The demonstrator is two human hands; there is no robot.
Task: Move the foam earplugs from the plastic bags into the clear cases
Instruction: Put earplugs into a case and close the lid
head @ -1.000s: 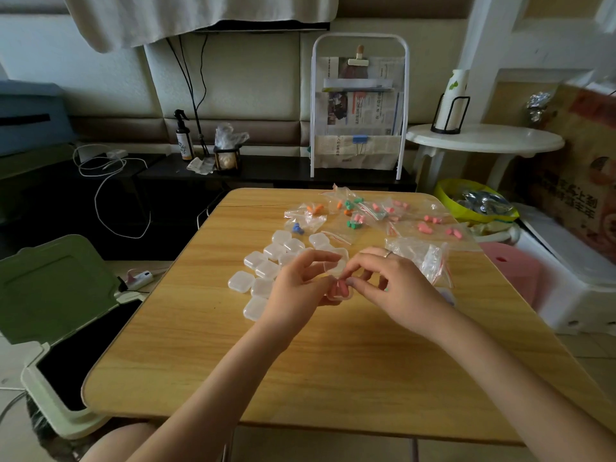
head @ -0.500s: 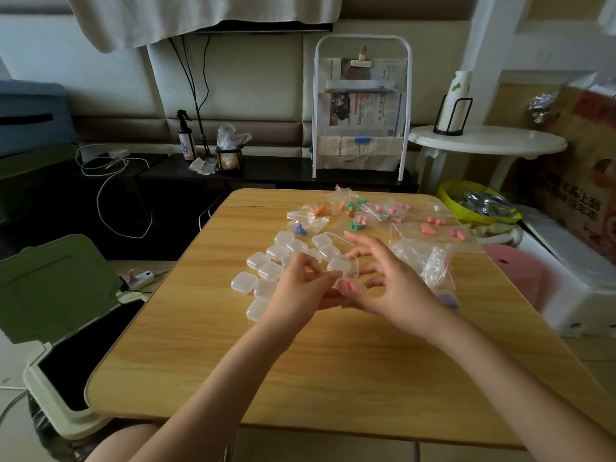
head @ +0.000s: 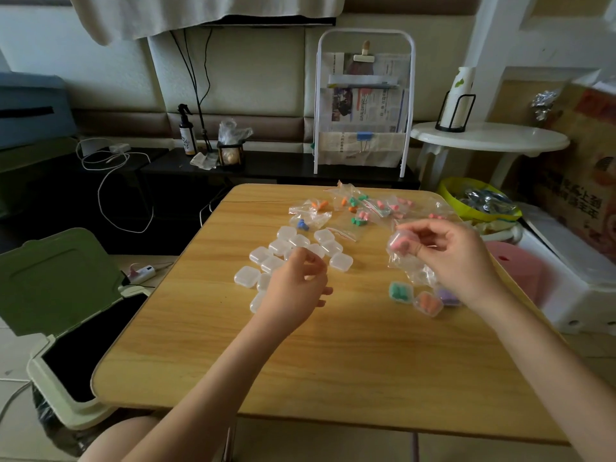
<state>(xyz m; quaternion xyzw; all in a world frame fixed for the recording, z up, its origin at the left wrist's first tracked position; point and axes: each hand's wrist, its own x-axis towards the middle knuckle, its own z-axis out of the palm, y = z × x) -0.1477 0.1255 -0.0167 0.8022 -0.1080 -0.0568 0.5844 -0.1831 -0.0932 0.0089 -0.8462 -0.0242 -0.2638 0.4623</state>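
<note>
**Now: one pink-filled case in the right hand**

I see the right hand (head: pixel 456 258) raised over the right side of the wooden table (head: pixel 333 355), its thumb and fingers pinching a small clear case (head: pixel 401 242) with pink earplugs inside. Under that hand lies a crumpled empty bag (head: pixel 411 266). Near it three filled cases rest on the table: a green one (head: pixel 400 291), an orange one (head: pixel 427 303) and a purple one (head: pixel 448 296).

My left hand (head: pixel 296 288) hovers over the cluster of empty cases (head: pixel 286 250), fingers loosely curled, holding nothing.

At the far edge, bags of earplugs (head: pixel 353 208) lie spread out, orange, green, blue and pink. A green bin (head: pixel 56 295) stands open left of the table.
</note>
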